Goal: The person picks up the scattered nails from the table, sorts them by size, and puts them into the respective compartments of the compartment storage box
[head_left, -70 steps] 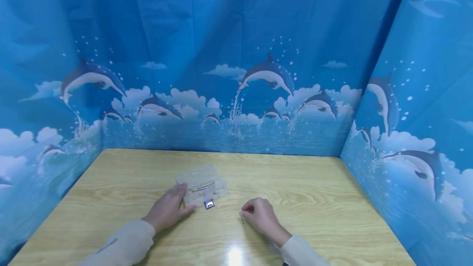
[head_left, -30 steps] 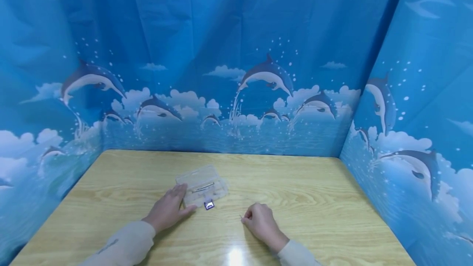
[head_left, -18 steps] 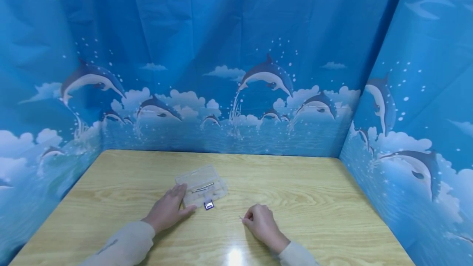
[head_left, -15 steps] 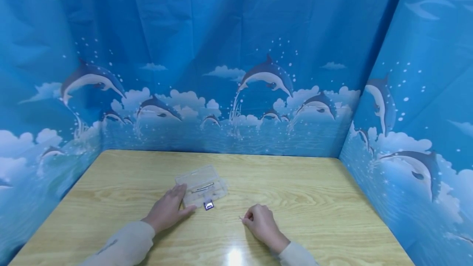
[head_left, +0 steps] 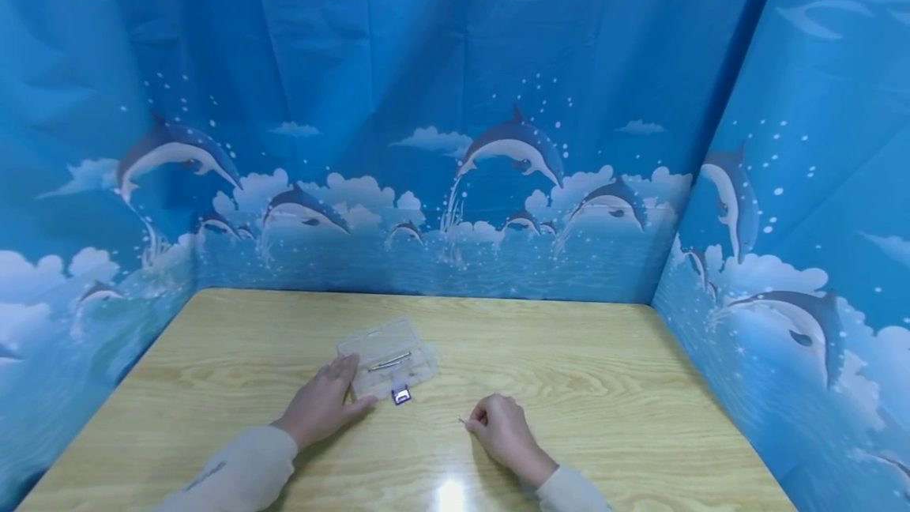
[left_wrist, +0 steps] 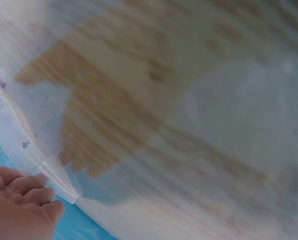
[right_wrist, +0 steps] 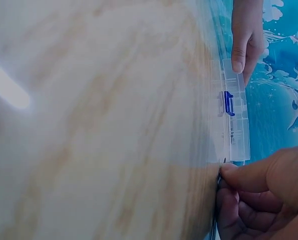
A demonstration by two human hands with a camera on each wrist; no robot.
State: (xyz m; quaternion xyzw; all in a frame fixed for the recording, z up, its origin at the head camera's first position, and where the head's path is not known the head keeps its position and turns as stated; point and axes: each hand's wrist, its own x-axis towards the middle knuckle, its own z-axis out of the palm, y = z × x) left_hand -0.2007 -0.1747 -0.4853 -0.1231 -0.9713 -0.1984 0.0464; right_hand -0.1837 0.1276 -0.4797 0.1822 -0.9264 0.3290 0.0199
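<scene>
A clear plastic box [head_left: 387,334] lies with its lid open on the table, holding slim metal rods [head_left: 389,361]. A blue latch [head_left: 401,394] sits on its front edge. My left hand [head_left: 323,405] rests at the box's left corner, fingers and thumb extended against it. To the right of the box, my right hand [head_left: 503,429] pinches a small, thin dark piece [head_left: 461,420] between thumb and forefinger, low over the table. In the right wrist view only a sliver of this piece shows at the fingertips [right_wrist: 230,169]; its kind is unclear.
The wood-patterned table [head_left: 583,370] is bounded at the back and sides by a blue curtain [head_left: 426,101] printed with dolphins. A bright light reflection [head_left: 451,492] lies on the table near its front. Tiny items sit in the box's compartments [left_wrist: 24,145].
My right hand has shifted slightly toward me, and the thin piece it pinches has turned from pointing down to pointing left. The left hand and box stay in place.
</scene>
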